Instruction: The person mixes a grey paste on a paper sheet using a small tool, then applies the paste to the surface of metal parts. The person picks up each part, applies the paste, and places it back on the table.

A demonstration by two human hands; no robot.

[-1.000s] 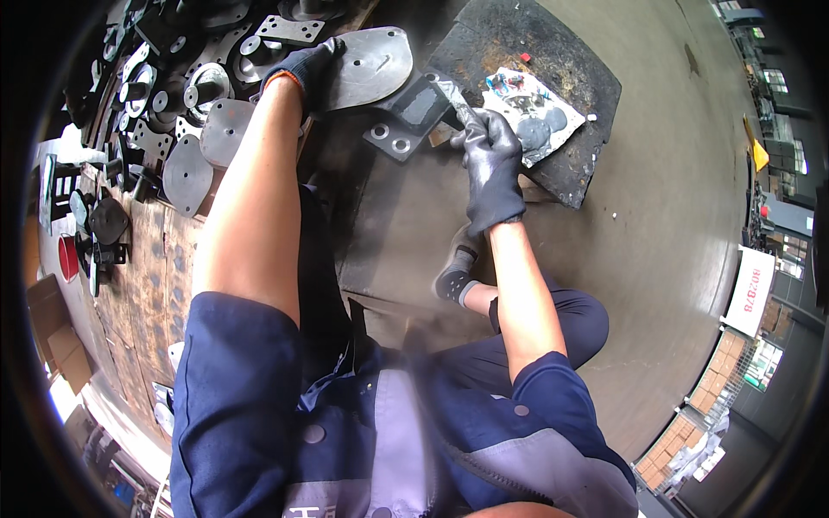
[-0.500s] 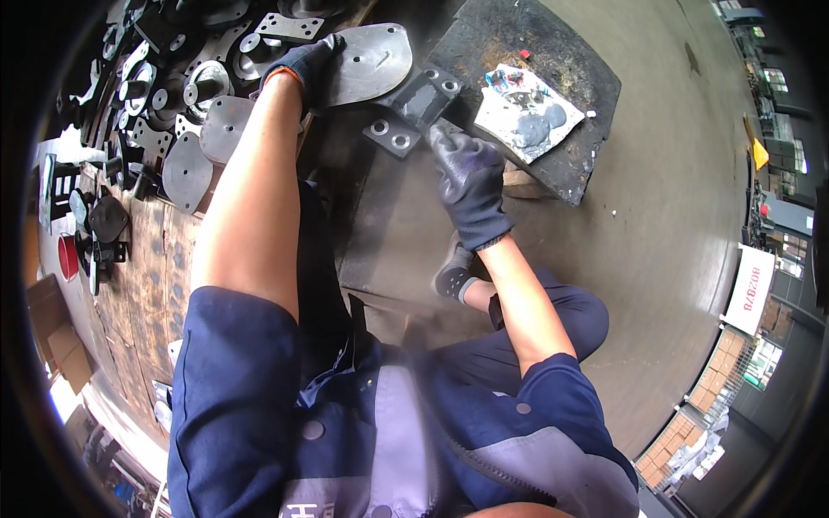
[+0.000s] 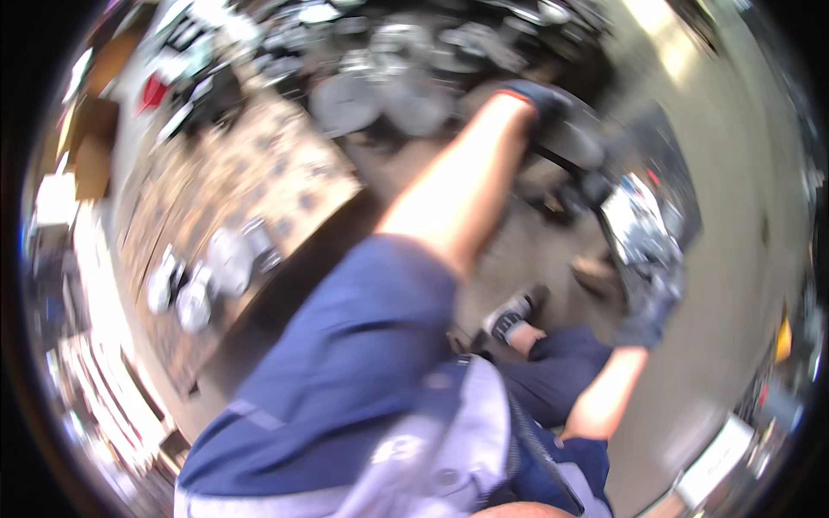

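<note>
My left hand, in a dark glove with an orange cuff edge, is closed on the rim of a grey rounded metal plate. A dark block shows at the plate's lower right; the blur hides how they join. My right hand, gloved in dark grey, is at the near edge of a white board smeared with grey and white paste. Its fingers are smeared by motion, so I cannot tell whether they hold anything. Under the board is a dark slab-topped stand.
A worn wooden table stretches out on the left. Many metal plates and round parts crowd its far end, and several small metal parts lie near its edge. My shoe rests on the floor below.
The view has swung left, bringing more of the table into sight. My right hand has gone from beside the plate's block to the paste board. My left hand still holds the plate.
</note>
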